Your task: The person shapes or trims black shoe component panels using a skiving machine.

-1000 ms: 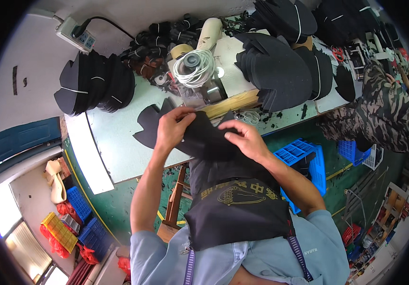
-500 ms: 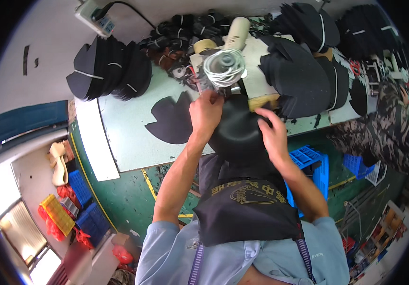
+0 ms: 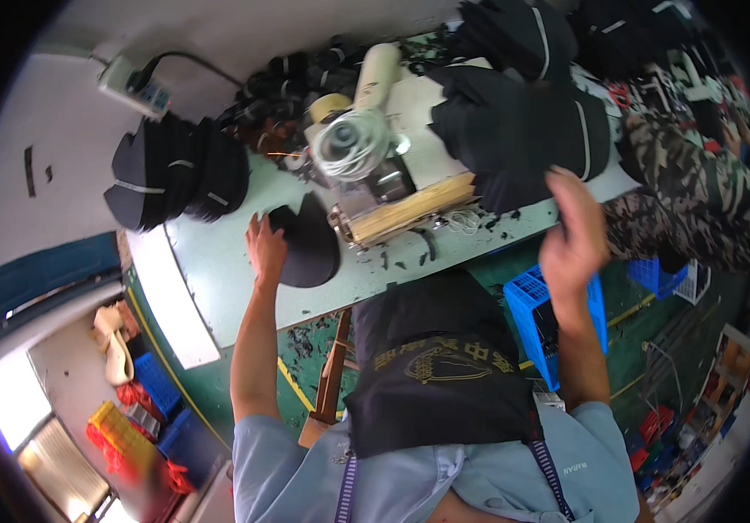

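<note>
My left hand is at the left edge of a flat black cut piece on the pale table, its fingers spread. Notches show along the top of that piece. Off the table's front edge, to the right, my right hand is raised near a big stack of black cut pieces; motion smears its fingers. Between my hands stands a small bench device with a yellowish wooden block along its front. A coil of white cord lies on top of it.
Banded black stacks stand at the table's left end. A pale roll and dark bundles lie behind the device. Below the table is a blue plastic crate. A person in camouflage clothing is at the right.
My left hand has moved left from the device to the black piece on the table. My right hand has swung right, and the glossy black piece no longer lies before the device. The view has shifted.
</note>
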`<state>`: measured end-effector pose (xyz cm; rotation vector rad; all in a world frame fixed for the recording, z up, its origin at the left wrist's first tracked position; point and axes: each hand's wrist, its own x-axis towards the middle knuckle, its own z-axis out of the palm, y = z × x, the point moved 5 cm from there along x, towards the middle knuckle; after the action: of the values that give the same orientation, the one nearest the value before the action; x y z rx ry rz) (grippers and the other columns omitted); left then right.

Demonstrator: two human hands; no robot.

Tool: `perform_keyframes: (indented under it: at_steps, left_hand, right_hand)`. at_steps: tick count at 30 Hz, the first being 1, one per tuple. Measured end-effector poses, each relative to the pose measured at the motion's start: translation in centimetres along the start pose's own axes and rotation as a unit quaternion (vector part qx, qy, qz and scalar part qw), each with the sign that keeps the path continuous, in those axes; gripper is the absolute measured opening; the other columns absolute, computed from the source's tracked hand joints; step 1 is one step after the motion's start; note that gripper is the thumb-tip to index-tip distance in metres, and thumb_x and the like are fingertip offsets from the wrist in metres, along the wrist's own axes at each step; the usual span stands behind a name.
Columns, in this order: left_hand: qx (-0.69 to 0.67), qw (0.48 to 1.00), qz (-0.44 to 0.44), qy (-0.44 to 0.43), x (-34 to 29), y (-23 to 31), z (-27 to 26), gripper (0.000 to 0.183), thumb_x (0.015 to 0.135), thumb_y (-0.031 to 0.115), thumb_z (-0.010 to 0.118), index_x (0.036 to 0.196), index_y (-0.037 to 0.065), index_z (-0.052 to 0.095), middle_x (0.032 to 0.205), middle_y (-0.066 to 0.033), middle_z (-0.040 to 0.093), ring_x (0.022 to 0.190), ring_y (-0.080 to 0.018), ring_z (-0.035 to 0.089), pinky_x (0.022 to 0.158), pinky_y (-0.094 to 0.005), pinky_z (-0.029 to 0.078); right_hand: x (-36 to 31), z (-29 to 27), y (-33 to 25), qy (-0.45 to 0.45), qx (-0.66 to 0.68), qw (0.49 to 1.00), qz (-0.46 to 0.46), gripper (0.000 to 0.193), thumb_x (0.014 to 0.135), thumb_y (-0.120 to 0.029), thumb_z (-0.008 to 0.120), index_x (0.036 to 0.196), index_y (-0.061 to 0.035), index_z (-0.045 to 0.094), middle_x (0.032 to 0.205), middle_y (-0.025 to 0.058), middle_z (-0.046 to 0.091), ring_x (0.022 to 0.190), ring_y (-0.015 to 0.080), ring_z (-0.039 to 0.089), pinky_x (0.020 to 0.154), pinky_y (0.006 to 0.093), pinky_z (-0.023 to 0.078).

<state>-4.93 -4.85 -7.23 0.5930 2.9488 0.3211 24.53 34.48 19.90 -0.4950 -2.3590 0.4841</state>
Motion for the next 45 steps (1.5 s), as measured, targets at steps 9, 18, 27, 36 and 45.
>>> perform_keyframes:
  at_steps: [9, 18, 27, 36, 45]
  left_hand:
    - [-0.366, 0.886, -0.002, -0.285, -2.2, 6.0, -10.5, 0.022, 0.091, 0.010, 0.072, 0.111, 0.001, 0.073, 0.098, -0.0071, 0.075, 0.090, -0.0133, 0.066, 0.084, -0.0294, 0.052]
    - [-0.389, 0.910, -0.039, -0.141, -3.1, 17.4, -7.8, 0.024, 0.091, 0.019, 0.074, 0.109, 0.003, 0.076, 0.085, -0.0077, 0.077, 0.074, -0.0105, 0.068, 0.069, -0.0272, 0.053]
    - [-0.340, 0.934, -0.094, -0.051, -2.4, 19.2, -7.6, 0.026, 0.086, 0.024, 0.077, 0.099, 0.001, 0.075, 0.081, -0.0116, 0.076, 0.072, -0.0173, 0.071, 0.069, -0.0315, 0.054]
    - [-0.437, 0.896, -0.021, -0.073, -0.8, 19.8, -7.4, 0.017, 0.095, 0.012, 0.069, 0.107, 0.001, 0.072, 0.087, -0.0063, 0.075, 0.079, -0.0113, 0.071, 0.070, -0.0274, 0.055]
    - [-0.028, 1.000, 0.005, 0.003, 0.6, 0.3, 0.4, 0.050, 0.088, 0.011, 0.070, 0.135, 0.000, 0.058, 0.144, -0.0209, 0.052, 0.131, -0.0389, 0.050, 0.109, -0.0456, 0.041]
  right_hand:
    - [-8.4, 9.3, -3.8, -0.264, 0.297, 0.915, 0.061, 0.027, 0.081, -0.007, 0.073, 0.104, -0.0185, 0.079, 0.139, 0.0150, 0.059, 0.133, 0.0395, 0.050, 0.112, 0.0487, 0.039]
    - [-9.3, 15.4, -2.1, -0.335, 0.422, 0.780, 0.319, 0.035, 0.092, -0.002, 0.062, 0.126, -0.0048, 0.067, 0.107, 0.0046, 0.072, 0.083, 0.0086, 0.063, 0.079, 0.0269, 0.052]
    - [-4.3, 16.6, -1.0, -0.335, 0.242, 0.870, 0.271, 0.034, 0.087, -0.004, 0.057, 0.116, -0.0078, 0.074, 0.087, 0.0166, 0.072, 0.066, 0.0245, 0.064, 0.070, 0.0378, 0.051]
    - [-10.3, 9.5, -2.6, -0.072, 0.412, 0.833, 0.362, 0.061, 0.090, 0.004, 0.065, 0.147, 0.0020, 0.046, 0.151, 0.0154, 0.048, 0.140, 0.0221, 0.045, 0.115, 0.0347, 0.036]
    - [-1.2, -2.9, -1.2, 0.103, 0.066, 0.992, -0.025, 0.038, 0.085, 0.016, 0.053, 0.120, 0.0091, 0.066, 0.118, 0.0228, 0.070, 0.116, 0.0372, 0.065, 0.101, 0.0449, 0.051]
